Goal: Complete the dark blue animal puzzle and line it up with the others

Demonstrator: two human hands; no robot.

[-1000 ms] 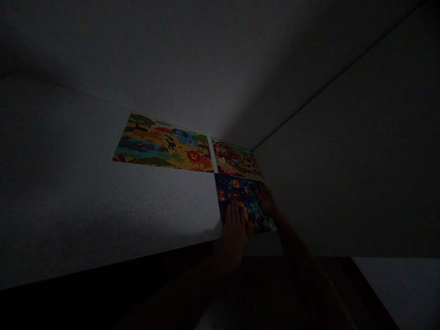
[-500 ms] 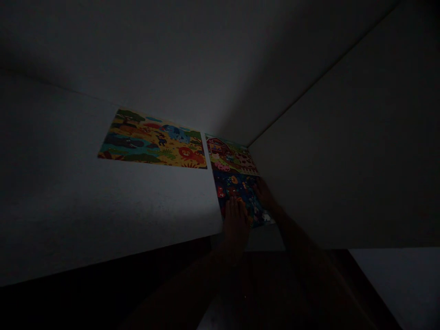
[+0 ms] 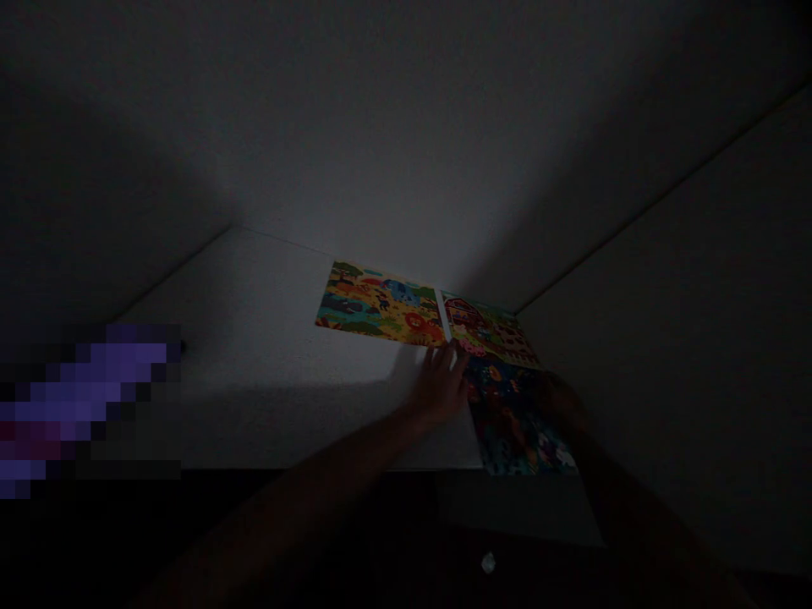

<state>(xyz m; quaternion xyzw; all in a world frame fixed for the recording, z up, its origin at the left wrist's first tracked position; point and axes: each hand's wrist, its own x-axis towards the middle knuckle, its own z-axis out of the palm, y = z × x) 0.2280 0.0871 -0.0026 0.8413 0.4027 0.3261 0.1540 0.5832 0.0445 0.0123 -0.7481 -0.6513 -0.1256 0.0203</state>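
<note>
My left hand [image 3: 437,389] lies with fingers stretched and apart at the left edge, where the farm picture [image 3: 498,330] meets the dark blue sea-animal picture [image 3: 501,423]. Its fingertips reach close to the lower right corner of the yellow safari picture [image 3: 374,300]. My right hand [image 3: 564,404] rests at the right edge of the sea-animal picture; its fingers are dark and blurred. The farm picture joins the top of the sea-animal one. A narrow white gap separates the safari picture from the farm picture.
The pictures lie on a white surface [image 3: 266,338] with a pale wall [image 3: 381,169] behind and another wall [image 3: 685,355] on the right. A pixelated purple patch [image 3: 95,389] shows at far left. Below the front edge is a small whitish object [image 3: 488,562]. Light is very dim.
My left hand has moved from the lower sea-animal picture up to its upper left edge. My right hand stays along the right edge. The camera view has shifted left.
</note>
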